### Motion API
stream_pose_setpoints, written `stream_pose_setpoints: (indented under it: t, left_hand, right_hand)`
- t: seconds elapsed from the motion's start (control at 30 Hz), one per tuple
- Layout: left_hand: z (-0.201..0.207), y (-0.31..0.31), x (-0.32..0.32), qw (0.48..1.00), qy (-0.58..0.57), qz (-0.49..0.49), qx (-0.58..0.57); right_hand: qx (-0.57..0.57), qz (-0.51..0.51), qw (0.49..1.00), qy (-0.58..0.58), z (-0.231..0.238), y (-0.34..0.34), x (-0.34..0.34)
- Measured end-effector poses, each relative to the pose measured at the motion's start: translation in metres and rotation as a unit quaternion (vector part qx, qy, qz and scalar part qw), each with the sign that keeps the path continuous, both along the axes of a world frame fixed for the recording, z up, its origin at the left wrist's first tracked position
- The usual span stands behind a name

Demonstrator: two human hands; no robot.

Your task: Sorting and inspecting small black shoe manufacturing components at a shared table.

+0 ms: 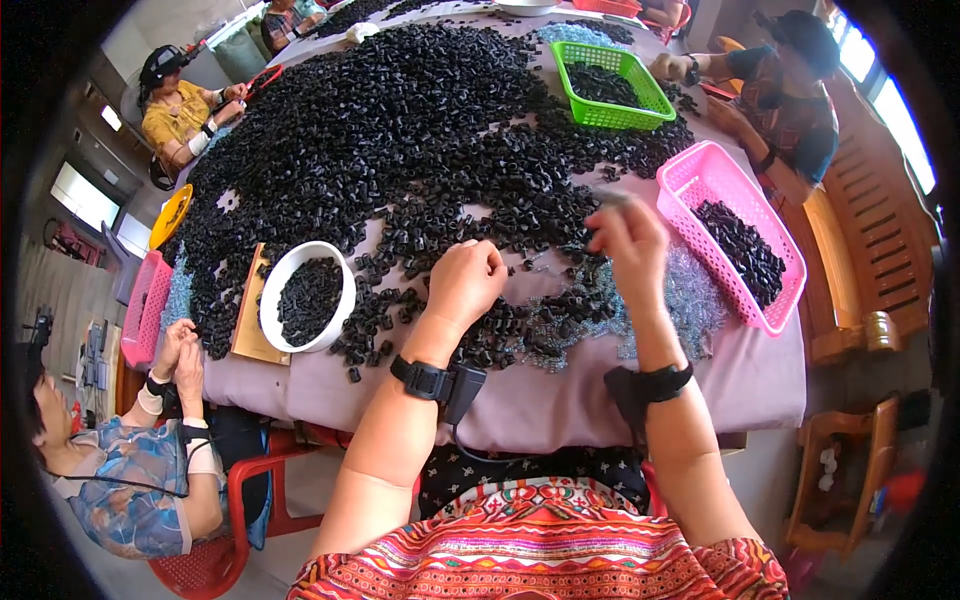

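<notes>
Many small black plastic pieces (420,120) lie heaped over the cloth-covered table (560,405). My left hand (467,283) is over the near edge of the heap, its fingers curled together; whatever they may hold is hidden. To its right my right hand (634,245) is raised over loose pieces, beside a pink basket (683,205), its fingers smeared by motion. Below my right hand, small clear bluish pieces (690,290) are scattered in a pile. The pink basket holds black pieces (742,255).
A white bowl (346,310) of black pieces stands at left beside a wooden board (247,310). Further off are a green basket (640,118), an orange tray (160,235) and another pink basket (147,300). Several people sit around the table, one close on my left (150,480).
</notes>
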State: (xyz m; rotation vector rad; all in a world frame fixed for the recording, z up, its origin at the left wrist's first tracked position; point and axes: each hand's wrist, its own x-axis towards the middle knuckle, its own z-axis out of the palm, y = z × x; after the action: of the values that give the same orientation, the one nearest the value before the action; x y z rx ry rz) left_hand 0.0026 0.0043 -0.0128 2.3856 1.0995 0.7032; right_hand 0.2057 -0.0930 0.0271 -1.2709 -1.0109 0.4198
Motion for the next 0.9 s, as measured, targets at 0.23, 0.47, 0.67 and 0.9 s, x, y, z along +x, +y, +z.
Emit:
stream_pose_setpoints:
  t: [0.23, 0.47, 0.67, 0.9]
  left_hand:
    - [-0.005, 0.001, -0.005, 0.998, -0.017, -0.027, 0.056]
    - [0.0, 0.0, -0.006, 0.998, -0.02, -0.055, 0.039]
    - [0.014, -0.006, -0.011, 0.997, 0.017, -0.074, 0.005]
    - [0.012, -0.007, -0.005, 0.998, 0.013, -0.067, 0.008]
  right_hand:
    - [-0.131, 0.105, 0.97, -0.175, -0.021, 0.006, -0.039]
    - [-0.152, 0.095, 0.965, -0.191, -0.017, 0.002, -0.036]
    - [-0.164, 0.108, 0.957, -0.212, -0.015, 0.002, -0.035]
    - [-0.167, 0.113, 0.959, -0.2, -0.017, 0.003, -0.036]
